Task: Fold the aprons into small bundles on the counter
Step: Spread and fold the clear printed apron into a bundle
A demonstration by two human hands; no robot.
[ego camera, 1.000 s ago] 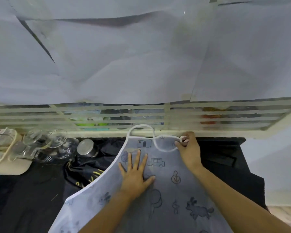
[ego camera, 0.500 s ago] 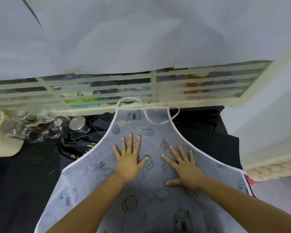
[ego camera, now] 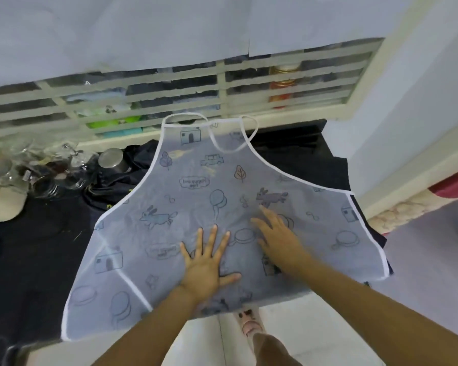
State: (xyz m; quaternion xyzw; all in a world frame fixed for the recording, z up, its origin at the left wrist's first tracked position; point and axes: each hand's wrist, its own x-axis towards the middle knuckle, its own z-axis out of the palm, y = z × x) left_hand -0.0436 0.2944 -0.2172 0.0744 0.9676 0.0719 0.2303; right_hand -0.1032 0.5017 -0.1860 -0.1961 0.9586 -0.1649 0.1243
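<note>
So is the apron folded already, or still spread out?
Mostly spread. The apron lies flat on the counter with both hands, left and right, open on it; only its near-left part shows a diagonal crease.

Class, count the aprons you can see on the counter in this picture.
2. A pale printed apron lies spread flat under both hands. A dark apron sits crumpled at its left, beside the glass jars. More could be hidden beneath.
</note>
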